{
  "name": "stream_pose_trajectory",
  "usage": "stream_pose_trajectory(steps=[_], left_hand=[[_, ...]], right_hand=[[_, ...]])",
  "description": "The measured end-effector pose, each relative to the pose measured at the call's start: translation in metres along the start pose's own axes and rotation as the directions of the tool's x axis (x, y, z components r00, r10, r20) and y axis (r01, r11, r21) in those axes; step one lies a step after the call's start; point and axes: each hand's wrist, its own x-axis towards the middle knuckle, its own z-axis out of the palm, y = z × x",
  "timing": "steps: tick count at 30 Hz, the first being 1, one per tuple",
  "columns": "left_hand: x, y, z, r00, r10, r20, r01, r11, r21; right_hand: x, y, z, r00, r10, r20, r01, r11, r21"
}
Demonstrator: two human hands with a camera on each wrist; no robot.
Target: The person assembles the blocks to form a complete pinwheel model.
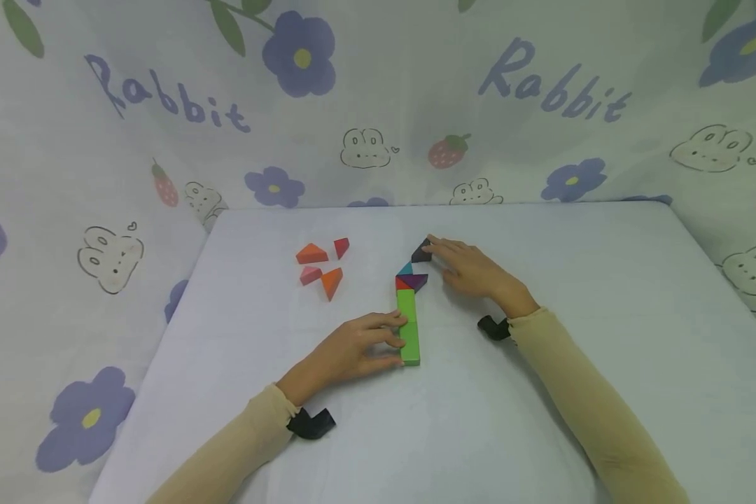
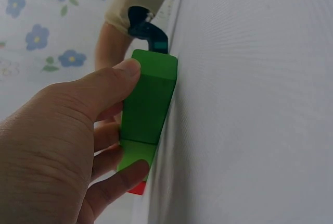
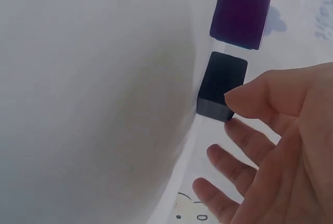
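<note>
Two bright green blocks (image 1: 408,336) lie end to end in a line on the white surface. My left hand (image 1: 362,344) reaches in from their left, fingers spread along that side. In the left wrist view my thumb lies at one end of the green blocks (image 2: 148,101). A red triangular block (image 1: 404,283), a purple one (image 1: 417,281) and a blue one (image 1: 406,268) continue the line at its far end. My right hand (image 1: 472,271) is beside the black block (image 1: 421,252) beyond them, loosely bent fingertips right at its edge in the right wrist view.
Left of the line lie several loose blocks: two orange (image 1: 311,254), a red (image 1: 341,247) and a pink (image 1: 311,275). A printed cloth with rabbits and flowers rises behind the white table (image 1: 573,259). Black wrist mounts (image 1: 311,424) stick out beneath both sleeves.
</note>
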Motion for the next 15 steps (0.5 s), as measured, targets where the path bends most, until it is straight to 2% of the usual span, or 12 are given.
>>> stream_pose_trajectory(steps=[4,11,15], left_hand=[[0.001,0.0,0.0,1.0,-0.009,0.008,0.009,1.0,-0.01],[0.001,-0.001,0.001,1.0,-0.001,0.006,0.001,1.0,-0.002],[0.0,-0.001,0.0,1.0,-0.005,0.006,0.005,1.0,0.0]], right_hand=[[0.005,-0.002,-0.003,0.999,-0.032,-0.01,0.032,0.999,0.005],[0.008,-0.018,-0.004,0.998,-0.049,-0.025,0.046,0.994,-0.104],[0.01,-0.019,0.0,0.998,-0.051,-0.026,0.049,0.995,-0.082]])
